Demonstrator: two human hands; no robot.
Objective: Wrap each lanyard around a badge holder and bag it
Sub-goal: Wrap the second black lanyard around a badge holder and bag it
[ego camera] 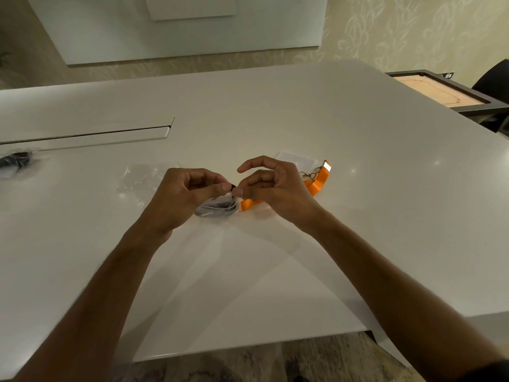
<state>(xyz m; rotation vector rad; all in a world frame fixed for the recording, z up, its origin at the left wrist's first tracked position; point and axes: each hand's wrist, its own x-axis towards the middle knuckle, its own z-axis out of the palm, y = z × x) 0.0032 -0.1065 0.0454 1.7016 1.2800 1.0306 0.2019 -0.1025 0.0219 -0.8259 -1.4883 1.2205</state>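
Clear crinkled plastic forms the small bag (pixel 217 206) at the middle of the white table (pixel 358 128), and something dark is bundled inside it; what that dark bundle is cannot be told for certain. Both hands meet over the bag's top. On the left hand (pixel 181 197) the fingers are curled, thumb and forefinger pinching the bag's upper edge. On the right hand (pixel 271 186) the thumb and a bent finger pinch the same edge just beside the left fingertips, while its forefinger arches free above.

Behind the right hand lies a flat orange lanyard ribbon (pixel 316 183), curving from beside the bag out toward the table's right side, with a metal clip (pixel 309 174) at its far end. Touching that clip is a clear rectangular badge holder (pixel 294 158), lying flat. A loose sheet of clear plastic (pixel 137 179) lies left of the left hand. Near the table's left edge sits another clear bag with dark contents (pixel 16 161), next to a long slot (pixel 88 133) in the tabletop.
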